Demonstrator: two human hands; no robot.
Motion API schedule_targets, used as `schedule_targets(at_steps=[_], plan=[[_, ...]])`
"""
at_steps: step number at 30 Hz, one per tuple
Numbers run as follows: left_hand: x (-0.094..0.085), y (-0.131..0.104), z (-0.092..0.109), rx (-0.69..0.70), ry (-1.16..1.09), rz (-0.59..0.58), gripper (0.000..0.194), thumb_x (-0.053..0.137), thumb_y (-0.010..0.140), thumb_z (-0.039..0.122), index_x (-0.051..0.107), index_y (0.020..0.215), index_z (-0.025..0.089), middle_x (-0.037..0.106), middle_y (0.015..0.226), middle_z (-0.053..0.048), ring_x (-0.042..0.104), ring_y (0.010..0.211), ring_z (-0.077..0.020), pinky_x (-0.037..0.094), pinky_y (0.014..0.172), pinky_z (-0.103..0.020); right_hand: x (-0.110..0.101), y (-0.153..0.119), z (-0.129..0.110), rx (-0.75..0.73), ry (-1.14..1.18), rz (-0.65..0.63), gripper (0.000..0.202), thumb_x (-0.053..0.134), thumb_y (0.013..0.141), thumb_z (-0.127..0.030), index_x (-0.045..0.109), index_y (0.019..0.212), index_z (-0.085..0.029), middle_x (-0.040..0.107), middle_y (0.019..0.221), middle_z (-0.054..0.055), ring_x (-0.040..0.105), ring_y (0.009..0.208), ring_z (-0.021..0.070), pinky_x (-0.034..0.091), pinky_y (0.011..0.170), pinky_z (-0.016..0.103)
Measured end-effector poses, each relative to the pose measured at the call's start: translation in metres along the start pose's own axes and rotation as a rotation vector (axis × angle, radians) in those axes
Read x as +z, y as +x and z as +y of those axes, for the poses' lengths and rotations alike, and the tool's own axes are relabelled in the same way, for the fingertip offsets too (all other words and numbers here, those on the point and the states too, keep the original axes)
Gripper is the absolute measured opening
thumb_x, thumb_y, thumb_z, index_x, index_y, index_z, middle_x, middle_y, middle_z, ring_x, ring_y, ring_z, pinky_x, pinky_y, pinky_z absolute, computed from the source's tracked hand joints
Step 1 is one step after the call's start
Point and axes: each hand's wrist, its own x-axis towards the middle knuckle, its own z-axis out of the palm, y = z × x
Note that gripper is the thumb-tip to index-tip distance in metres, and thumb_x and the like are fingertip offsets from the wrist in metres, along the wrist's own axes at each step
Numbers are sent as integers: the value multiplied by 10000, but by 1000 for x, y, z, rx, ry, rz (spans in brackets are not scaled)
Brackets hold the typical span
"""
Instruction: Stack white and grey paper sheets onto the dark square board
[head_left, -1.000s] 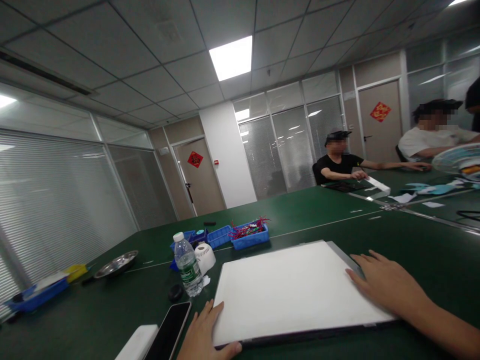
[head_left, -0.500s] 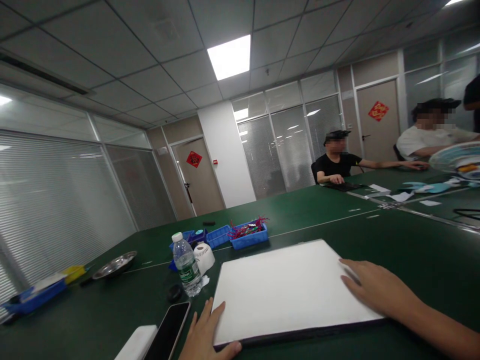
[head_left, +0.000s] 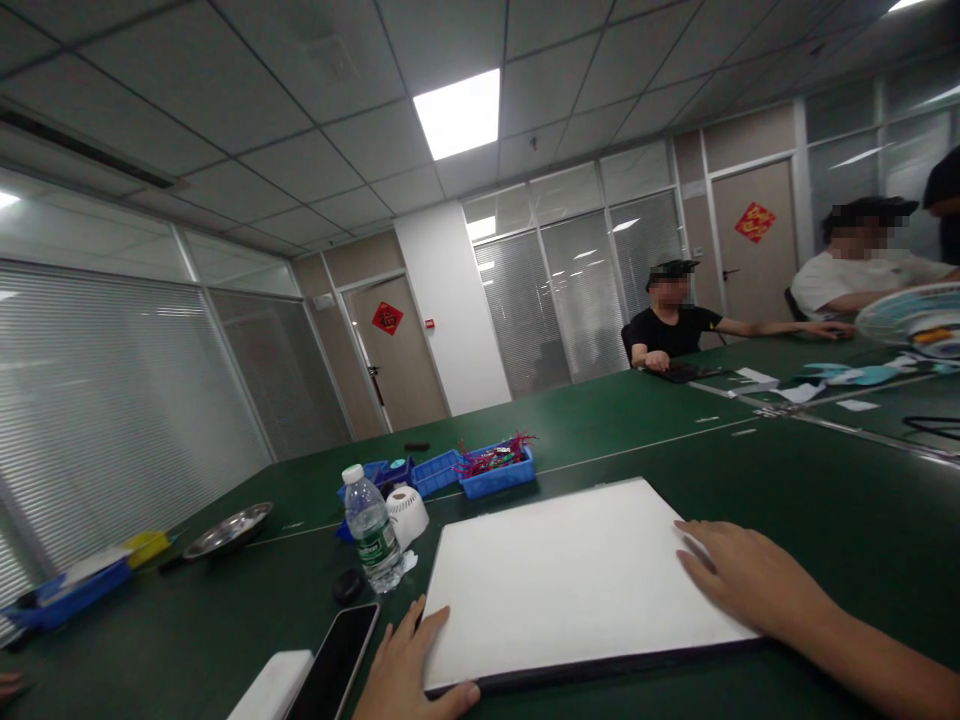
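Observation:
A large flat white board [head_left: 562, 575] with a dark lower edge lies on the green table [head_left: 840, 500] in front of me. My left hand [head_left: 409, 665] rests at its near left corner, thumb pressed against the front edge. My right hand [head_left: 742, 580] lies palm down on the board's right side, fingers spread flat. Neither hand grips anything.
A black phone [head_left: 335, 665] and a white box [head_left: 274, 688] lie left of my left hand. Beyond stand a water bottle [head_left: 370, 528], a white device [head_left: 407, 512], blue bins [head_left: 499, 470] and a metal dish [head_left: 229, 530]. Two people sit at the far right.
My right hand slid slightly left onto the board's right side. The white sheet now covers the board evenly. The person in black drew a hand back.

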Motion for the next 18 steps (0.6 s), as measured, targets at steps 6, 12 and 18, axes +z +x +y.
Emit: schedule_targets(at_steps=[6,12,18], plan=[[11,4,-2,1,83,-22,1183,682,815,783,296,1659,49,138,1703,-270,76,1582,-464,131,1263,-683,4,2,0,134,175,34,873,387,896,-667,525,1517,-68,696,1280,240,664,1174,413,461,1077,640],[16,4,-9,69,46,-61,1217,567,846,855,272,1647,-12,139,1692,-263,86,1583,-454,157,1287,-632,-7,16,12,298,638,25,770,581,799,-588,589,1431,-148,702,1323,172,662,1224,350,499,1100,511],[6,-1,-9,42,49,-104,1322,538,792,939,220,1655,-11,114,1697,-276,59,1584,-454,141,1294,-605,-30,9,2,302,1133,9,890,677,769,-542,383,1556,-248,605,1480,147,723,1109,290,638,831,401]])
